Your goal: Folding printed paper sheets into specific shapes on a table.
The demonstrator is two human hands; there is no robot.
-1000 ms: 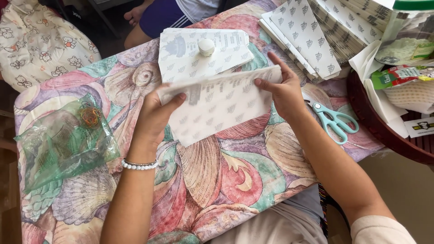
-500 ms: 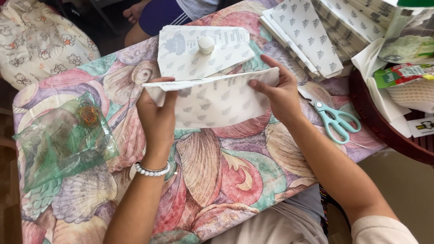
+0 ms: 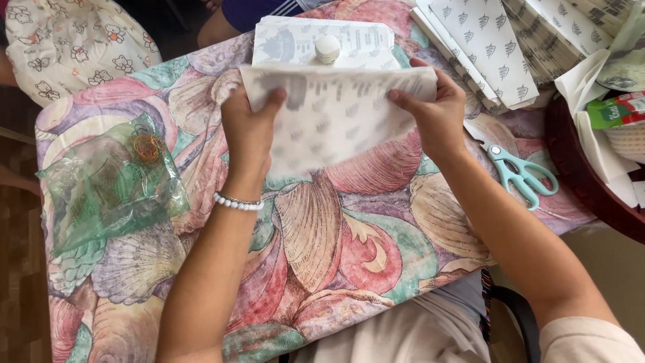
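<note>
Both my hands hold a white paper sheet (image 3: 336, 121) printed with small grey leaf marks, lifted off the shell-patterned tablecloth (image 3: 322, 242). My left hand (image 3: 248, 131) pinches its upper left corner, with a pearl bracelet on that wrist. At the upper right corner, my right hand (image 3: 433, 111) grips the edge. Behind the sheet lies a second white sheet (image 3: 363, 40) with a small white round bottle cap (image 3: 327, 48) on it.
Teal-handled scissors (image 3: 521, 175) lie right of my right hand. A green plastic bag (image 3: 107, 185) with rubber bands sits at the left. Stacks of patterned paper (image 3: 497, 47) fill the back right, beside a dark round tray (image 3: 578, 181). Another person's leg (image 3: 222, 23) shows beyond the table.
The sheet has been raised and turned to face me, and both hands have shifted toward its upper corners. The view has moved closer.
</note>
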